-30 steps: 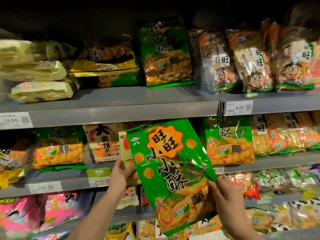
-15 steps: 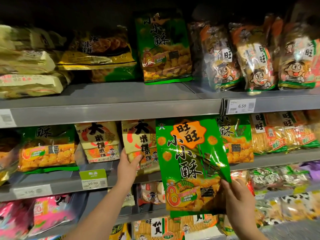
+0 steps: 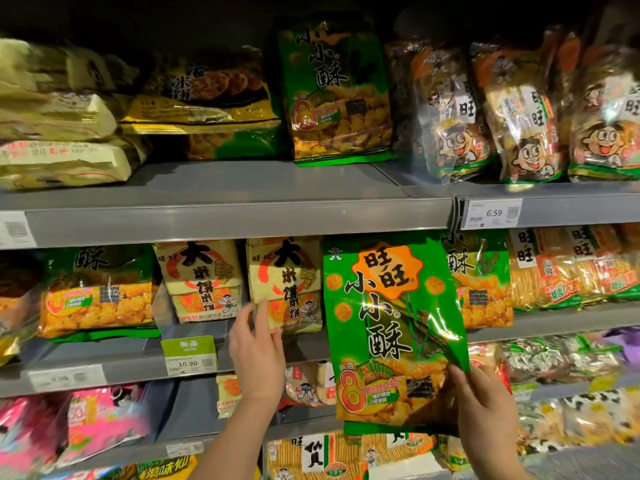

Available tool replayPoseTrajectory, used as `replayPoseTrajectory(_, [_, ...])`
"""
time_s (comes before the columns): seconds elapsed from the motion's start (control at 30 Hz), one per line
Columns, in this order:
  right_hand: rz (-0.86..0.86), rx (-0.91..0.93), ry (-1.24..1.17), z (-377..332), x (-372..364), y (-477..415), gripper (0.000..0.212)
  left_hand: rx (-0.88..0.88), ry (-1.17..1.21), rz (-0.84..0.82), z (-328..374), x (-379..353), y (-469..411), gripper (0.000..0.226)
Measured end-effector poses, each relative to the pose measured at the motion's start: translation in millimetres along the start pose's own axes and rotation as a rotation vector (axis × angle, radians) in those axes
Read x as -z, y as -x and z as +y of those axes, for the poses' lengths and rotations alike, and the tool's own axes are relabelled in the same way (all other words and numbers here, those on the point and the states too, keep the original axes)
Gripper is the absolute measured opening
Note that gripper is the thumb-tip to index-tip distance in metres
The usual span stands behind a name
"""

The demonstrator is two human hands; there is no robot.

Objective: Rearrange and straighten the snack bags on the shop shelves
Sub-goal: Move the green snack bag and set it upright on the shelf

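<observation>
My right hand (image 3: 485,400) pinches the lower right edge of a large green snack bag (image 3: 384,327) and holds it upright in front of the middle shelf (image 3: 311,355). Behind it stands another green bag (image 3: 485,289) of the same kind. My left hand (image 3: 258,355) is raised with fingers spread, just below and in front of a beige rice-cracker bag (image 3: 284,282) on the middle shelf; I cannot tell whether it touches it. A second beige bag (image 3: 202,282) stands to its left.
The top shelf (image 3: 225,199) has a bare strip in front of a green bag (image 3: 336,95), flat yellow packs (image 3: 204,102) and cartoon-face bags (image 3: 519,116). Price tags (image 3: 188,356) hang on the shelf rails. Pink bags (image 3: 69,427) fill the lower left.
The green bag has moved right and turned upright in my right hand. My left hand has let go of the beige bag and drawn back with fingers spread.
</observation>
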State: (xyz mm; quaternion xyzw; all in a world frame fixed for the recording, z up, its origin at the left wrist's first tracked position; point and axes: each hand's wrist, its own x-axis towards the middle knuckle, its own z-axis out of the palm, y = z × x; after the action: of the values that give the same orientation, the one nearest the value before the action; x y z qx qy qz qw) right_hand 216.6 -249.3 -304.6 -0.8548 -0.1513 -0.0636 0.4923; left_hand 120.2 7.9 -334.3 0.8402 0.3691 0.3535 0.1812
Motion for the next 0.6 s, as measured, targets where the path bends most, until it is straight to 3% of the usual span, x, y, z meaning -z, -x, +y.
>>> replayPoseTrajectory(0.07, [-0.001, -0.011, -0.016, 0, 1, 2, 0.025, -0.029, -0.029, -0.064, -6, -1, 5, 0.051])
replayPoseTrajectory(0.17, [0.009, -0.003, -0.007, 1, 2, 6, 0.028, 0.038, -0.064, -0.189, -5, 0, -1, 0.053])
replayPoseTrajectory(0.37, [-0.024, -0.001, -0.034, -8, 2, 13, 0.030, 0.031, -0.120, -0.257, -2, 8, 1, 0.048])
replayPoseTrajectory(0.5, [-0.049, -0.004, -0.097, -21, 9, 19, 0.034, -0.027, 0.018, -0.224, 10, 24, 15, 0.029])
replayPoseTrajectory(0.6, [-0.092, 0.002, -0.110, -32, 21, 26, 0.032, -0.038, 0.225, -0.186, 33, 53, 41, 0.033])
